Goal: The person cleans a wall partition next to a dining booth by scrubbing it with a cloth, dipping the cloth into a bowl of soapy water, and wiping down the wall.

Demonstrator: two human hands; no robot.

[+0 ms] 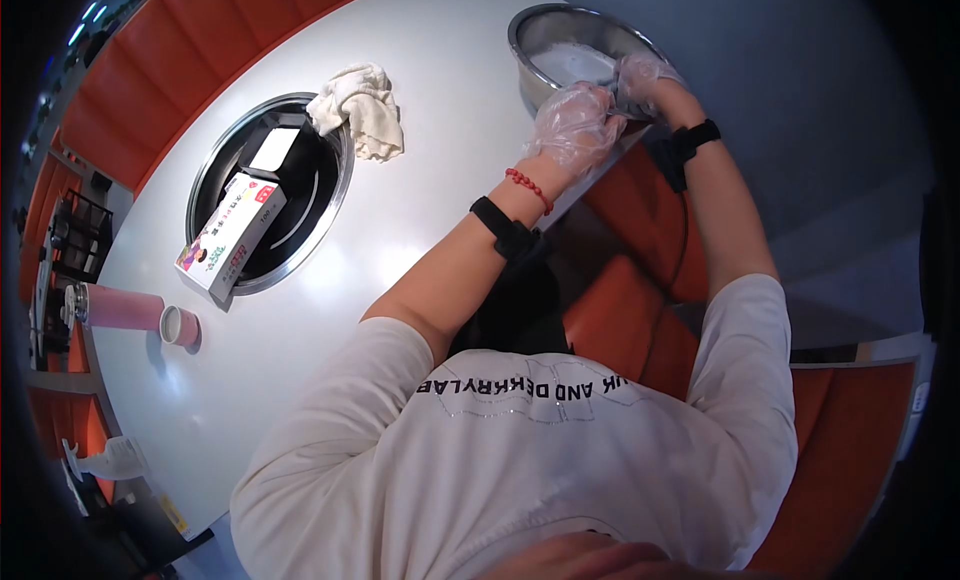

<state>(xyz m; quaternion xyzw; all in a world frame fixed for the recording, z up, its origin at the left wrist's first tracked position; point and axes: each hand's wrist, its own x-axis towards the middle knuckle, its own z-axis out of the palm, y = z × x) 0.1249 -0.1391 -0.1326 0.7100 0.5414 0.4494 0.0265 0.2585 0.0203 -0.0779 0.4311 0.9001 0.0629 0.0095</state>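
My left hand (575, 130), in a clear plastic glove, is at the near side of a steel basin (533, 77) at the upper right, fingers curled. Beside it my right hand (645, 83), also gloved, bends over the basin's right side with its fingers closed. The two hands almost touch. What either one grips is too small and hidden to make out. Inside the basin lies something whitish (575, 64), perhaps liquid. A red bead bracelet (530, 190) and a black band are on my left wrist, and another black band is on my right.
On the white table (300, 380), a glove box (232, 235) and a black container (275, 150) rest on a round black inset. A crumpled cloth (362, 110) touches its rim. Left are a pink bottle (122, 308), a pink cup (179, 326) and a spray bottle (112, 460). Orange seats (640, 300) surround the table.
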